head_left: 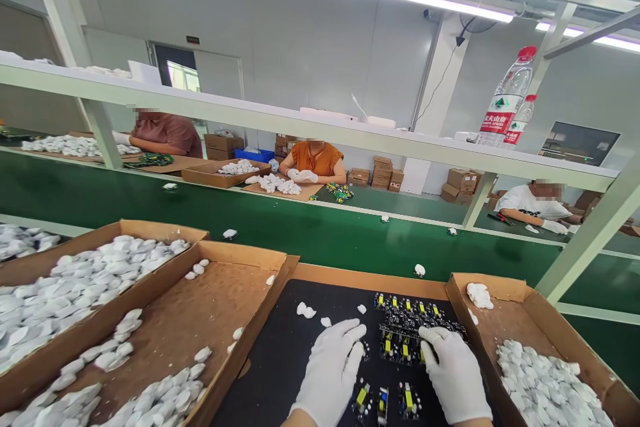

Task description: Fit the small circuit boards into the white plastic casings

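head view: my left hand [330, 367], in a white glove, lies open and flat on the black mat [280, 373], its fingers [353, 337] touching the near-left edge of the panel of circuit boards [407, 320]. my right hand [455, 377], gloved too, has its fingers [431, 347] bent down onto the panel's right side; whether they pinch it or only press i cannot tell. the panel lies on the mat in the middle of the table, between the cardboard trays [200, 320] and just short of the green belt [320, 230].

i judge the panel light and stiff, yet fragile where the yellow parts stand up, so the bare edges are the place to take hold, never the components.

the count: one panel, three loose boards [383, 403] near my wrists, and three white shells [305, 310] lying loose on the mat. three trays are in view, two on my left and one on my right, holding shells beyond counting. two water bottles [507, 97] stand on the shelf [320, 130] above. three co-workers [315, 160] sit across the belt.
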Available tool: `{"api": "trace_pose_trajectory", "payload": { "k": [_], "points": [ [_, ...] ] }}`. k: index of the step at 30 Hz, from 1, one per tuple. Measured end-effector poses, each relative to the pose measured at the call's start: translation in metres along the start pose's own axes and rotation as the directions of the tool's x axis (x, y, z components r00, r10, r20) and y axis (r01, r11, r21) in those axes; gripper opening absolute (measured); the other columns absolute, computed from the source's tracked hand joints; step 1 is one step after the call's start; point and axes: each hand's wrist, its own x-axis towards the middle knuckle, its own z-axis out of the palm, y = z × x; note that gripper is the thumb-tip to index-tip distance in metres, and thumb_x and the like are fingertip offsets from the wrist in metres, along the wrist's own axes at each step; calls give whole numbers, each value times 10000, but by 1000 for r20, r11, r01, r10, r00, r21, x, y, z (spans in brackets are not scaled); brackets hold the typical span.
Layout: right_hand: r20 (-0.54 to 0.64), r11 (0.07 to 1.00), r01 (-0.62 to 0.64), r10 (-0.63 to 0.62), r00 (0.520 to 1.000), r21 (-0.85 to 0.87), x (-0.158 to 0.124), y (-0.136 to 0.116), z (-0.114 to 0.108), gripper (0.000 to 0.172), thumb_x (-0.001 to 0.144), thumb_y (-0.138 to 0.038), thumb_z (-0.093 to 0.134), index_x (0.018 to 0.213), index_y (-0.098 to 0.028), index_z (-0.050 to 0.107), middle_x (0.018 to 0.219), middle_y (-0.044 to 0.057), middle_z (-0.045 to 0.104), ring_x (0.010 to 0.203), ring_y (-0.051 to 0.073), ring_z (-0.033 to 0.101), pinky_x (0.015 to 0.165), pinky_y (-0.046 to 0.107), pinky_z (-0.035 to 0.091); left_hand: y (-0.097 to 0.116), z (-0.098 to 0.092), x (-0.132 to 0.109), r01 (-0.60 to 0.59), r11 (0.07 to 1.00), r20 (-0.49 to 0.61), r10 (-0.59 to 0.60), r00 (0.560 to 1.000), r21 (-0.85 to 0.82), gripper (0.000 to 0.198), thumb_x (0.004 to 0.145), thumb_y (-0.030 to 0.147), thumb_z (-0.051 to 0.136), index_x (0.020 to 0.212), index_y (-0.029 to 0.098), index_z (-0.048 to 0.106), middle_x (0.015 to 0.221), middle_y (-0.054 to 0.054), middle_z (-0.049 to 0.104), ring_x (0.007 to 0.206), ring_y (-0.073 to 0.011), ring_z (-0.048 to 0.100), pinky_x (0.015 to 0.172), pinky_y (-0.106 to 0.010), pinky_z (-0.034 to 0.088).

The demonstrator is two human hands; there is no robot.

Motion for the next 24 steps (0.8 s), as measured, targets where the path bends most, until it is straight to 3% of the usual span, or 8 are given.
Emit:
{"api": "trace_pose_trajectory", "payload": {
  "k": [10, 15, 20, 24],
  "points": [
    [-79, 998, 31, -35, 996, -47, 13, 4, 19, 185, 887, -157, 500, 863, -226, 670, 899, 53, 667, 862, 254, 587, 745, 353, 422, 6, -2, 0, 30, 997, 7, -30, 1000, -76, 297, 873, 291, 444, 1006, 305, 709, 1139, -33, 687, 1073, -251, 629, 944, -515, 497],
    [-118, 994, 88, -95, 988, -65, 14, 13, 22, 174, 888, -146, 498, 855, -224, 650, 851, 47, 654, 800, 239, 584, 707, 335, 403, 7, -5, 2, 7, 995, -8, -8, 1000, -104, 303, 882, 288, 430, 997, 301, 710, 1133, -36, 686, 1068, -246, 632, 940, -511, 503],
    [-204, 990, 123, -136, 969, -74, 11, 21, 23, 166, 911, -161, 469, 874, -193, 628, 908, 64, 664, 832, 220, 605, 742, 319, 405, 8, -7, 1, -63, 993, -57, 58, 997, -101, 282, 881, 281, 455, 999, 289, 710, 1105, -49, 695, 1033, -239, 651, 907, -479, 536],
    [-219, 987, 111, -135, 966, -118, 14, 22, 27, 200, 912, -153, 456, 818, -184, 630, 763, 49, 677, 705, 229, 628, 674, 337, 386, 8, -4, 0, -132, 989, -89, 127, 988, -59, 262, 856, 248, 500, 1009, 289, 708, 1081, -51, 703, 1004, -243, 664, 874, -465, 558]
  ]
}}
